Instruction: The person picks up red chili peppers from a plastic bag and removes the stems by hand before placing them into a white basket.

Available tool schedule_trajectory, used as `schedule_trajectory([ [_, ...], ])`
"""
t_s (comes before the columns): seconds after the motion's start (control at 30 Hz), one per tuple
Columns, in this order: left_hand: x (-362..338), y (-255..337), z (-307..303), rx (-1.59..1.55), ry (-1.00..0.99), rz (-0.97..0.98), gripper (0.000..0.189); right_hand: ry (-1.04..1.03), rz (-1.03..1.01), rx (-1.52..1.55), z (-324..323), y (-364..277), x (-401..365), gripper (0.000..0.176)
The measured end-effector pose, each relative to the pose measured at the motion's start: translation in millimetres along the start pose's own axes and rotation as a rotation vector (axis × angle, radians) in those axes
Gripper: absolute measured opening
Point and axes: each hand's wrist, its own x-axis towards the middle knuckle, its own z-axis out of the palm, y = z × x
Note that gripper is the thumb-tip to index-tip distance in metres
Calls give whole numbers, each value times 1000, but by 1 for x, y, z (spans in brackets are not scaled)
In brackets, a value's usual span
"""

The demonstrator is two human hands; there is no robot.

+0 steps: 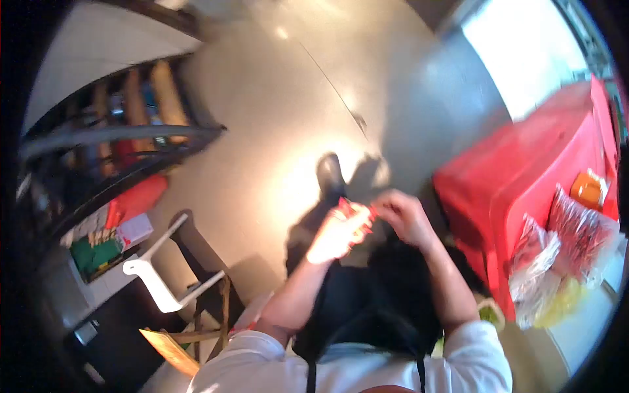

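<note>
Pinched shut, as far as blur and glare allow a reading, on a small red packet (354, 211): fingertips (385, 207) of both hands, meeting in front of the chest and above the black apron (386, 295). Left hand (335, 234) curled under and just left of the packet, right hand (406, 219) curled just right of it, both touching it. Best done, by the look of it, with both pinches kept close together at the packet's edge, wrists steady, work held over the apron to avoid a drop to the grey floor (275, 118). At near right, a red plastic crate (517, 170) with clear bags (534, 262) just beside it. At near left, well apart from the hands, a white plastic chair (157, 278).
</note>
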Motion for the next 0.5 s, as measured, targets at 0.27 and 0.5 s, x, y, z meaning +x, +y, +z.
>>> schedule_trajectory([
  [0.27, -102, -46, 45, 52, -372, 135, 26, 184, -166, -246, 8, -114, -138, 16],
  [0.5, -190, -48, 73, 353, -330, 229, 27, 346, -350, -287, 22, -142, -223, 13],
])
